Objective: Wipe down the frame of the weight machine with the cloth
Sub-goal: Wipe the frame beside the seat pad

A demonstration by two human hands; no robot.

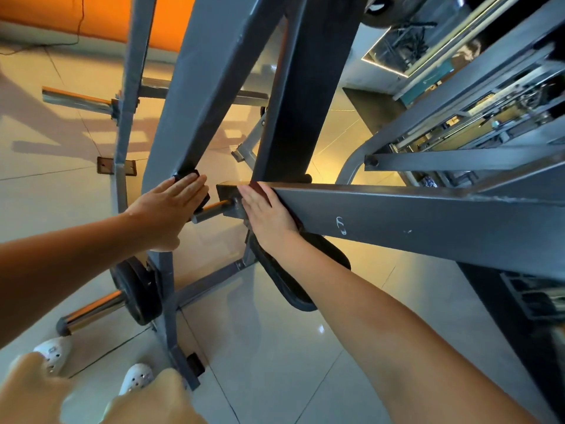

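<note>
Glossy tiled floor (305, 347) below an orange wall (46, 10); grey weight machine frame (201, 87) seen from above. Far left: two chrome pegs, an upper peg (76, 101) and a lower peg (91, 310), the lower one carrying a black weight plate (137, 295). Two white perforated shoes (53, 353) stand beside the frame's foot; blurred knees partly cover them. Left hand (165, 209): fingers straight, laid flat on a black rubber stop (191, 174), grasping nothing. Right hand (266, 215): fingers straight, pressing one dark cloth (261, 188) against the end of the horizontal beam (412, 221); only the cloth's edge shows past the palm. One black pad (290, 280) lies partly hidden under the right forearm. The far right is cluttered and hard to make out.
</note>
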